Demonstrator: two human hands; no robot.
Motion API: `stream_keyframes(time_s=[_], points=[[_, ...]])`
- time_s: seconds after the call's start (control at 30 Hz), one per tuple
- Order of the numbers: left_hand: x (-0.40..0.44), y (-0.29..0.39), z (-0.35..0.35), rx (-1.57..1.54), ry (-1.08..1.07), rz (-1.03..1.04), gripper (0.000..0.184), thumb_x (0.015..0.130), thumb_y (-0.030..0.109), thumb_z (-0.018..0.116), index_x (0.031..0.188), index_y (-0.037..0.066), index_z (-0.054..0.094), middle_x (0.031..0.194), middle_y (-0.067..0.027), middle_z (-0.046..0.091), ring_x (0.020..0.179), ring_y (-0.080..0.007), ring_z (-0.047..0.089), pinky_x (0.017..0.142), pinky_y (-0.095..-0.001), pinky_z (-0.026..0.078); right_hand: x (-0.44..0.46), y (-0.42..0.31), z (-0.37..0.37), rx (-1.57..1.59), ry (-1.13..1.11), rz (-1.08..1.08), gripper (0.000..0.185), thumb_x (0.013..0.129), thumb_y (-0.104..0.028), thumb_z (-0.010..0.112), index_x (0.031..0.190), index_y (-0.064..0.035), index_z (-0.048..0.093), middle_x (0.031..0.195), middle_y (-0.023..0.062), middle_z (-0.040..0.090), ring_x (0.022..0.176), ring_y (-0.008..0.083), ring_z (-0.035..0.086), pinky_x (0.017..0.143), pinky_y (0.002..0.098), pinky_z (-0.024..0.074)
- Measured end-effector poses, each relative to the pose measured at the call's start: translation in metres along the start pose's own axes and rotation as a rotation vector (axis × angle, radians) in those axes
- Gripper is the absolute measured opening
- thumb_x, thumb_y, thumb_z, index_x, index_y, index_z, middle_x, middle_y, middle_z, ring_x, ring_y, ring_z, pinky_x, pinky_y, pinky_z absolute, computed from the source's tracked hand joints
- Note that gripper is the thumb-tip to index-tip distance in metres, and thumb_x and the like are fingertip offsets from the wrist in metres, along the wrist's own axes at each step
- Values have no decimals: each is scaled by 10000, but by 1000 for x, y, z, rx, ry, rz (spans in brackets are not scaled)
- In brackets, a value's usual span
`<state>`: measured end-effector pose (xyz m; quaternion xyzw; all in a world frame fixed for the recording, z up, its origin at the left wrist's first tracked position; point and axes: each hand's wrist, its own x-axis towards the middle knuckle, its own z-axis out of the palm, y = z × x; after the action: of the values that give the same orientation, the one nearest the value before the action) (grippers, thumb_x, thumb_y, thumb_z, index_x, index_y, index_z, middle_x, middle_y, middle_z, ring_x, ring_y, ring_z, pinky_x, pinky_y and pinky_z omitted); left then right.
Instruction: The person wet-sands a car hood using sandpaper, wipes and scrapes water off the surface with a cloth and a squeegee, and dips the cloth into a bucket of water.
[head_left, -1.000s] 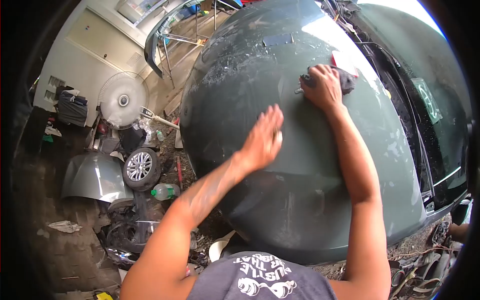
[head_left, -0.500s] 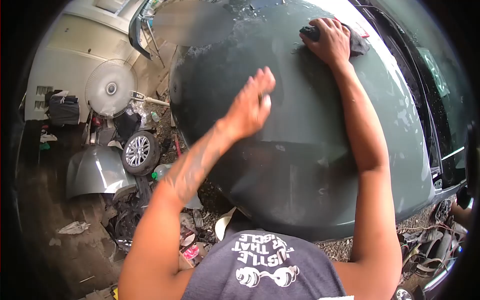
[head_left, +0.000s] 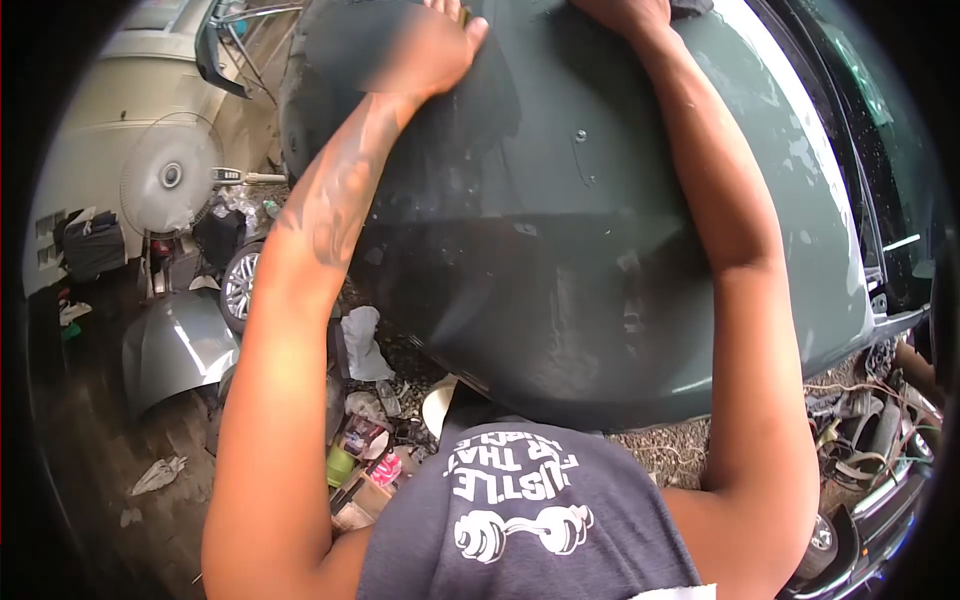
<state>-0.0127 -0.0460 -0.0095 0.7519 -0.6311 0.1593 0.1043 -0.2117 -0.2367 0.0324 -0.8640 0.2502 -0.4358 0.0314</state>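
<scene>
A dark green car hood (head_left: pixel 560 260) with wet patches and drops spreads out in front of me. My left hand (head_left: pixel 437 50) is over its far left part, fingers stretched out and thumb apart; the fingertips run past the top edge and part of the hand is blurred. A small yellowish-dark spot shows between thumb and fingers, too small to name. My right hand (head_left: pixel 625 12) is on the hood at the top edge, largely cut off. Beside it a dark grey cloth (head_left: pixel 690 8) shows, which this hand grips.
To the left stand a fan (head_left: pixel 172 175), an alloy wheel (head_left: pixel 240 287) and a loose silver body panel (head_left: pixel 180 345). Litter and a white bag (head_left: pixel 365 345) lie below the hood's left edge. Cables and car parts (head_left: pixel 870 430) lie at right. The windshield (head_left: pixel 850 60) borders the hood.
My left hand has moved forward and left, from above the hood's middle to its far left part. My right hand and the cloth sit higher in view; the camera has shifted too.
</scene>
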Motion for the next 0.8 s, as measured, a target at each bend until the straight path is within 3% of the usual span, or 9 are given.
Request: stream_keyframes(time_s=[0.03,0.1,0.2,0.23,0.27,0.4,0.57,0.67,0.8], points=[[-4,-6,15,133,-1,-4,575,1048,240,298,1487,-122,382,1604,-305,309,1533,-365,261,1245,-486,223,-1,-2,2,0,-5,0,369,704,-359,819,946,-108,697,1038,127,684,1056,320,628,956,481,437],[-51,48,-41,-291,104,81,499,1037,181,457,1471,-65,440,1555,-239,425,1472,-388,367,1229,-463,277,4,-2,-8,-41,-78,-9,391,661,-312,834,953,-95,691,1047,142,686,1036,335,642,917,488,479],[-130,103,-86,-509,-186,-72,565,971,78,481,1526,-5,413,1635,-202,322,1538,-347,260,1260,-440,181,2,2,-5,-37,-101,45,462,570,-245,846,964,-77,671,1052,158,667,1052,348,640,922,490,500],[-114,92,-78,-495,-173,-23,559,997,115,472,1537,-4,394,1640,-200,311,1540,-351,251,1262,-442,173,-2,3,4,-1,1,40,451,582,-258,834,963,-82,670,1083,153,659,1119,345,611,968,503,474],[-100,76,-74,-473,-162,7,555,1023,152,464,1548,-3,375,1645,-199,300,1541,-356,242,1264,-443,166,1,5,10,-163,-40,12,494,731,-566,772,1029,-174,742,1091,37,718,1144,245,628,1014,459,414],[-10,-11,-14,-180,-102,-121,586,1099,316,388,1547,-55,325,1649,-235,253,1545,-356,211,1265,-401,171,2,3,20,-47,-16,35,482,691,-546,785,988,-169,745,1060,52,716,1124,246,622,1020,457,393],[-138,118,-88,-432,-217,2,572,1051,174,381,1567,-55,290,1659,-232,244,1555,-370,194,1265,-462,119,2,4,17,-43,-14,40,464,703,-531,784,988,-167,743,1058,60,706,1142,245,610,1027,454,384],[-85,81,-73,-381,-165,-14,600,1067,278,364,1554,-66,306,1648,-255,248,1545,-393,203,1263,-462,148,2,6,16,-61,-44,35,459,704,-524,782,988,-165,746,1051,66,699,1149,248,605,1031,458,380],[2,-12,-26,-173,-165,-236,572,1070,263,412,1512,-93,340,1625,-278,271,1527,-404,237,1257,-444,208,2,5,15,-57,-14,-5,451,692,-528,785,941,-156,736,1038,77,701,1105,268,626,1014,467,406]])
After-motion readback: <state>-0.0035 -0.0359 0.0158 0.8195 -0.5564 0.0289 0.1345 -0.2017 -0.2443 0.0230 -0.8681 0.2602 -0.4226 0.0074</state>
